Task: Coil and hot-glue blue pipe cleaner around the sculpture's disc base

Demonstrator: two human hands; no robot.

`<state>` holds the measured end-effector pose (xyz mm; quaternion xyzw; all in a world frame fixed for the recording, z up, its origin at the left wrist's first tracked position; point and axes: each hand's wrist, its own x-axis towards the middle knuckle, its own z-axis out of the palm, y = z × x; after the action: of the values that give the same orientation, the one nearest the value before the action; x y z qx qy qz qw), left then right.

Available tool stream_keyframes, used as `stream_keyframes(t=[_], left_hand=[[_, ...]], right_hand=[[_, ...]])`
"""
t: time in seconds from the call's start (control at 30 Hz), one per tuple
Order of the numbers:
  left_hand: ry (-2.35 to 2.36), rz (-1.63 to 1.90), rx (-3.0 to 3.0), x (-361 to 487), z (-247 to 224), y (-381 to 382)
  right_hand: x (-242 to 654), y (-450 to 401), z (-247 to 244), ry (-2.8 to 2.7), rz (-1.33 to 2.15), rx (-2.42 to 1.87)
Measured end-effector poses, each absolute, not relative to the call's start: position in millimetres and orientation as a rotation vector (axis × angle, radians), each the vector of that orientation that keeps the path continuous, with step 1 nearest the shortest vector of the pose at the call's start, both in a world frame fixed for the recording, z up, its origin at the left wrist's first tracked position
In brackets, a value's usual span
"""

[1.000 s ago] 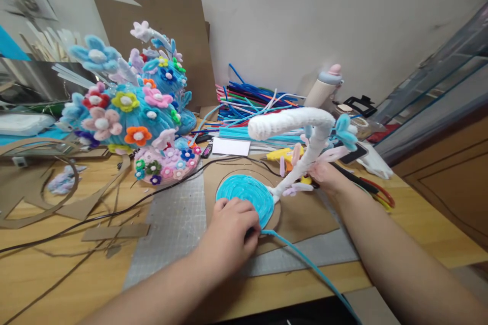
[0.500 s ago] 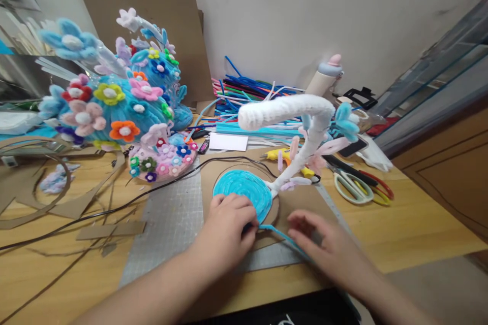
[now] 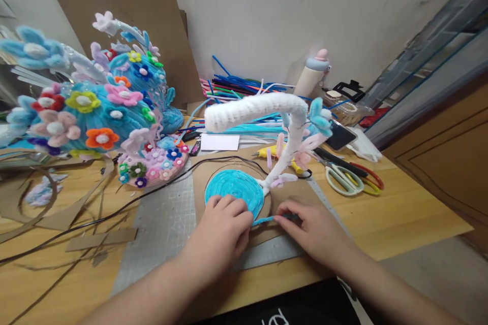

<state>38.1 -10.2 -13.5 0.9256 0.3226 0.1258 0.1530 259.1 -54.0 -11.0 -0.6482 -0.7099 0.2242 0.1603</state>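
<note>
A flat disc of coiled blue pipe cleaner lies on cardboard, joined to a white wrapped stem that bends over at the top. My left hand rests on the disc's near edge with its fingers curled and pressed down where the strand leaves the coil; its thumb tip is partly hidden. From there a blue pipe cleaner runs to the right. Its other visible part is pinched between thumb and fingers of my right hand, just right of the disc.
Behind the disc lie a yellow glue gun and a black cable. Scissors are at the right, loose pipe cleaners at the back. Flower-covered blue craft pieces stand left, near cardboard scraps.
My right hand has moved in towards the disc and closed on the blue pipe cleaner, which now runs short and straighter. My left hand stays on the disc's edge. The view has shifted slightly right.
</note>
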Motion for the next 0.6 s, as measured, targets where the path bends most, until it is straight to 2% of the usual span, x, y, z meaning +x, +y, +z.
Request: stream_keyframes(t=[0.6], left_hand=[[0.924,0.423,2.527,37,-13,-12]], right_hand=[[251,-23,-4,-2.086,0.342,-2.045]])
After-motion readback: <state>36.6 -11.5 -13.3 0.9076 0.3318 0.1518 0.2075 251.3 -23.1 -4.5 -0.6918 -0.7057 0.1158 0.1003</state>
